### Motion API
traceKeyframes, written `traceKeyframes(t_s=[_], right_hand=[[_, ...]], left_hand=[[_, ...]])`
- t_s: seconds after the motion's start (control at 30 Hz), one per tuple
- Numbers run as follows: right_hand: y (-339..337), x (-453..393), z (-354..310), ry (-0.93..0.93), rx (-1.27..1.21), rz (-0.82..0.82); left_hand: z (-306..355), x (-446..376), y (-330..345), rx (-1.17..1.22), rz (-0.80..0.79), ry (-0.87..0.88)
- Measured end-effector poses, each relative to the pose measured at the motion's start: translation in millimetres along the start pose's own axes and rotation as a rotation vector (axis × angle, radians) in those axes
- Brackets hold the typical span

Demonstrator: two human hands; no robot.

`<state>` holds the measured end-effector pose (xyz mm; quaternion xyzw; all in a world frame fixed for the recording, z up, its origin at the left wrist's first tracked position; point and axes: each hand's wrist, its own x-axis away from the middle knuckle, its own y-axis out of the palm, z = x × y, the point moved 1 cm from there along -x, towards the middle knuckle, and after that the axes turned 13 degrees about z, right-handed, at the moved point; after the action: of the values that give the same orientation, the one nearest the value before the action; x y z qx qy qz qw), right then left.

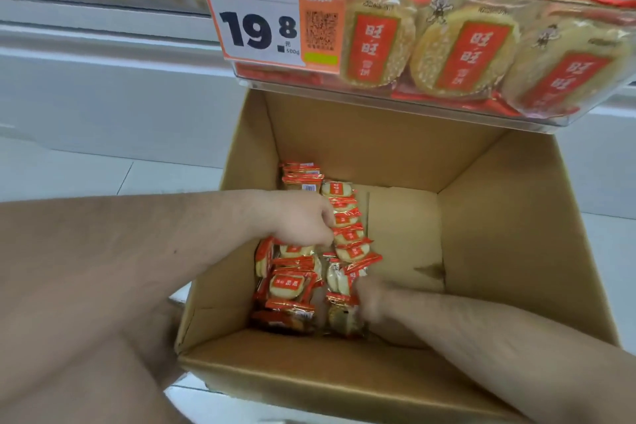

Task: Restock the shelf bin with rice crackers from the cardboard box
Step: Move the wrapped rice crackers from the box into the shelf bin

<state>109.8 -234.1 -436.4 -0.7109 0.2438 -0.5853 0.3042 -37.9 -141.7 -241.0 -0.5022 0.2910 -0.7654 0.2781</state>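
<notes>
Both hands are down in the cardboard box (516, 251). The left hand (303, 220) curls onto a row of rice cracker packets (347, 224) along the box's left wall. The right hand (373, 299) is blurred against the nearer packets; I cannot tell its fingers. The shelf bin (481, 107) above holds more.

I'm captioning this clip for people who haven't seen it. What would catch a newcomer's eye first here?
Probably the price tag at top centre, with its bold 19.8, clipped to the clear shelf bin full of red-and-gold rice crackers. Below it, both bare arms reach into the open cardboard box: the left hand on a row of packets, the blurred right hand among loose ones. The box's right half is bare.
</notes>
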Motion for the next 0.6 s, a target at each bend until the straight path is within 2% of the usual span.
traceKeyframes(t_s=[0.1, 0.2, 0.27, 0.33, 0.43, 0.5, 0.6], right_hand=[[-5.6, 5.5, 3.0, -0.006, 0.023, 0.037], [-46.5, 19.6, 11.1, 0.001, -0.107, 0.064], [-83.2, 39.7, 18.9, -0.007, -0.269, 0.253], [-116.9, 66.9, 23.9, -0.047, -0.393, 0.575], [-147.6, 97.4, 16.3, -0.215, -0.471, 1.013], [-159.1, 105.1, 5.6, -0.351, -0.480, 1.135], [-168.5, 100.8, -3.8, -0.492, -0.416, 1.112]], left_hand=[[1.9, -4.2, -1.9, 0.159, -0.042, -0.045], [-2.6, -5.6, -5.1, 0.288, -0.021, -0.169], [-7.1, -8.4, -8.1, 0.363, 0.020, -0.271], [-8.1, -6.0, -12.9, 0.495, 0.036, -0.400], [-7.2, -3.3, -17.2, 0.797, -0.025, -0.539], [-0.5, 0.0, -20.6, 1.029, -0.003, -0.517], [1.1, -2.5, -27.8, 1.197, 0.211, -0.379]])
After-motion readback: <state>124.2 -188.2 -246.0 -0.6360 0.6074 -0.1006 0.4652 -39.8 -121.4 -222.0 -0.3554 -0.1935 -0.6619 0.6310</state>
